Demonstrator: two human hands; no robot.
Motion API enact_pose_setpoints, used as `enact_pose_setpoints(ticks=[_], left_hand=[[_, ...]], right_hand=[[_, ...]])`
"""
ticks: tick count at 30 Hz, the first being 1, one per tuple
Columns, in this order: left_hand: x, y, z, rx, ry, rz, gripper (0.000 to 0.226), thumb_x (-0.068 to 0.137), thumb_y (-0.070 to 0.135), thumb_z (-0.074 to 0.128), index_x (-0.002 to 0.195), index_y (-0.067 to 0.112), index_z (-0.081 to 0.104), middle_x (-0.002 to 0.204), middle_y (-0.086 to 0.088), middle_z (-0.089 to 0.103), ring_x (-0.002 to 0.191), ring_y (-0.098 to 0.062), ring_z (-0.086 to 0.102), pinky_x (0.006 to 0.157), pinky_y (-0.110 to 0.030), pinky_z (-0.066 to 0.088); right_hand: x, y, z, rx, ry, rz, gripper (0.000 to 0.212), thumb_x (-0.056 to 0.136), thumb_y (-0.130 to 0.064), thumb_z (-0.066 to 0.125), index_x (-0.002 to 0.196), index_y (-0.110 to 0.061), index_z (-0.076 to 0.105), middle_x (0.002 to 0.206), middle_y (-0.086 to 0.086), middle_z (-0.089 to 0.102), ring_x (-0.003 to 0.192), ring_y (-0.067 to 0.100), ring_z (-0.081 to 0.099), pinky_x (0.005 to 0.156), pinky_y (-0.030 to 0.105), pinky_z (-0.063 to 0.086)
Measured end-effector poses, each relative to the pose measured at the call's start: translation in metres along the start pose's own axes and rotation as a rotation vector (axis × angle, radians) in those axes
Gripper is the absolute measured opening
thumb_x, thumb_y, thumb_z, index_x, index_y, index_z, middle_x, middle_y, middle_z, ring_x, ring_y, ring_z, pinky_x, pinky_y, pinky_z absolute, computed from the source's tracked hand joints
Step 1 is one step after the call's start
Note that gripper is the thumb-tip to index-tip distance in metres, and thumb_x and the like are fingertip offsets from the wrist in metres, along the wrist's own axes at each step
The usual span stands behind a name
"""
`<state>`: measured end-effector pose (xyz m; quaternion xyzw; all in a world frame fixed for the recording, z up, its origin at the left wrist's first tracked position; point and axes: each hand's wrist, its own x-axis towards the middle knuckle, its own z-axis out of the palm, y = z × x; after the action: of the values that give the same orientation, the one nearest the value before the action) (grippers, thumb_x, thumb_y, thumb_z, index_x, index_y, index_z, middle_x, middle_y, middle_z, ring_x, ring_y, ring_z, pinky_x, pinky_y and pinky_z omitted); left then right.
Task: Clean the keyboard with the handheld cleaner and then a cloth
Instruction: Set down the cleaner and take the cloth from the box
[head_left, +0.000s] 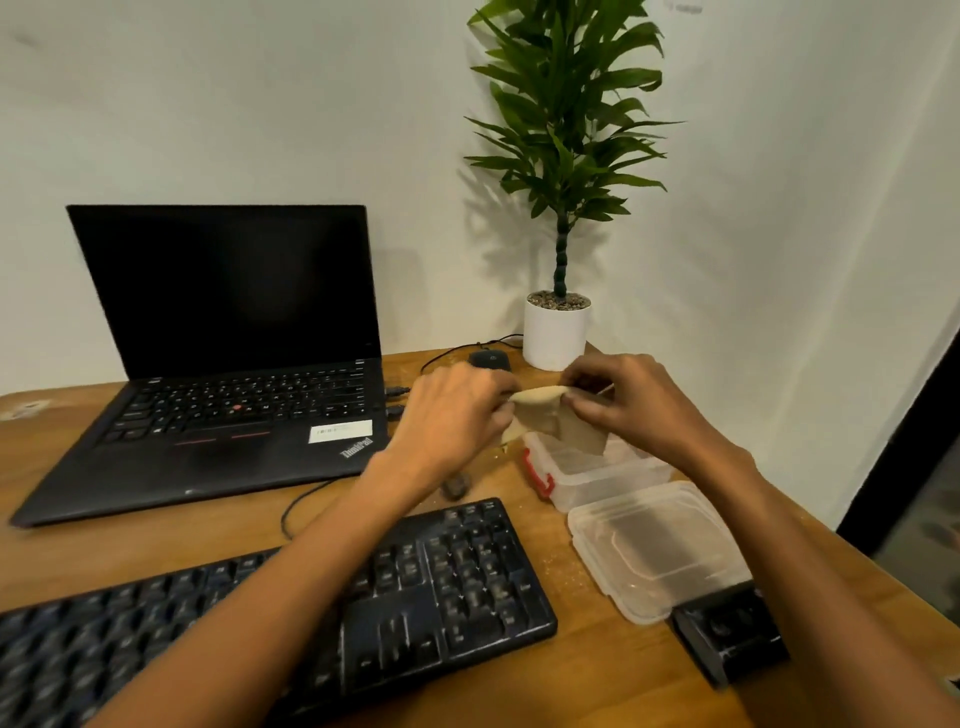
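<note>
Above open container (587, 467) | left hand (457, 415), right hand (631, 402) raised, both pinching cloth (545, 415) taut

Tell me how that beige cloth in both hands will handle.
Likely floppy: the beige cloth hangs limp between the left hand and right hand. Probably light, since fingertip pinches alone hold it.

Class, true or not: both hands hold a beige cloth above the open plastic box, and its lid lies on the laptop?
Wrong: the head view shows the lid on the table beside the box, not the laptop. The left hand and right hand hold the cloth.
</note>
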<state>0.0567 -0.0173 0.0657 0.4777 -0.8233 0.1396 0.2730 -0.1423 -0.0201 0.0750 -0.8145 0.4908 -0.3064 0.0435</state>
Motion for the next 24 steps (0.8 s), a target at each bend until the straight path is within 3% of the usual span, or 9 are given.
enact_pose_setpoints(ticks=[5,10,13,15,19,22,24], left_hand=[[-0.053,-0.043,-0.030,0.061,-0.033,-0.023,0.020,0.086,0.026,0.056,0.103,0.030,0.064,0.092,0.003,0.069,0.088,-0.024,0.062,0.064,-0.036,0.049],[-0.122,-0.077,-0.059,0.045,-0.011,0.038,0.037,0.063,0.005,0.077,0.095,0.022,0.069,0.083,0.005,0.071,0.073,-0.019,0.068,0.051,-0.030,0.051],[-0.166,-0.086,-0.070,-0.008,-0.065,0.060,0.025,0.079,0.019,0.055,0.102,0.021,0.063,0.091,0.002,0.071,0.079,-0.018,0.067,0.057,-0.033,0.056],[-0.191,-0.088,-0.072,-0.042,-0.139,0.071,0.030,0.084,0.025,0.044,0.106,0.022,0.063,0.099,0.003,0.071,0.087,-0.014,0.067,0.064,-0.035,0.057],[-0.223,-0.087,-0.074,-0.074,-0.214,0.151,0.031,0.084,0.029,0.048,0.109,0.026,0.067,0.109,0.013,0.067,0.101,0.003,0.059,0.096,-0.026,0.045],[-0.226,-0.088,-0.079,-0.249,-0.133,0.026,0.031,0.091,0.043,0.047,0.109,0.027,0.067,0.107,0.019,0.066,0.099,0.011,0.056,0.098,-0.018,0.040],[-0.220,-0.089,-0.078,-0.264,-0.085,-0.057,0.037,0.091,0.048,0.043,0.110,0.026,0.067,0.107,0.019,0.066,0.099,0.009,0.057,0.090,-0.019,0.046]], right_hand=[[0.000,-0.052,0.041,0.079,-0.055,-0.120,0.011,0.082,-0.015,0.066,0.092,-0.018,0.068,0.087,-0.005,0.069,0.080,0.007,0.062,0.075,0.029,0.054],[-0.012,-0.101,0.086,0.045,-0.110,-0.261,0.013,0.084,-0.016,0.063,0.096,-0.020,0.066,0.090,-0.006,0.067,0.081,0.005,0.057,0.072,0.022,0.048],[-0.036,-0.120,0.108,-0.010,-0.105,-0.391,0.010,0.086,-0.018,0.055,0.093,-0.019,0.062,0.088,-0.004,0.064,0.081,0.012,0.057,0.068,0.030,0.050],[-0.053,-0.128,0.115,-0.028,-0.110,-0.435,0.011,0.086,-0.022,0.051,0.092,-0.022,0.060,0.087,-0.006,0.064,0.080,0.012,0.057,0.063,0.033,0.051],[-0.077,-0.136,0.116,-0.015,-0.216,-0.444,0.014,0.087,-0.027,0.053,0.095,-0.024,0.065,0.093,-0.012,0.067,0.086,0.006,0.058,0.069,0.026,0.053],[-0.078,-0.136,0.110,0.061,-0.190,-0.332,0.026,0.088,-0.040,0.043,0.092,-0.028,0.066,0.090,-0.016,0.067,0.086,-0.002,0.057,0.074,0.020,0.052],[-0.070,-0.135,0.108,0.064,-0.134,-0.247,0.028,0.087,-0.042,0.043,0.096,-0.029,0.066,0.093,-0.017,0.065,0.089,-0.003,0.054,0.077,0.021,0.050]])
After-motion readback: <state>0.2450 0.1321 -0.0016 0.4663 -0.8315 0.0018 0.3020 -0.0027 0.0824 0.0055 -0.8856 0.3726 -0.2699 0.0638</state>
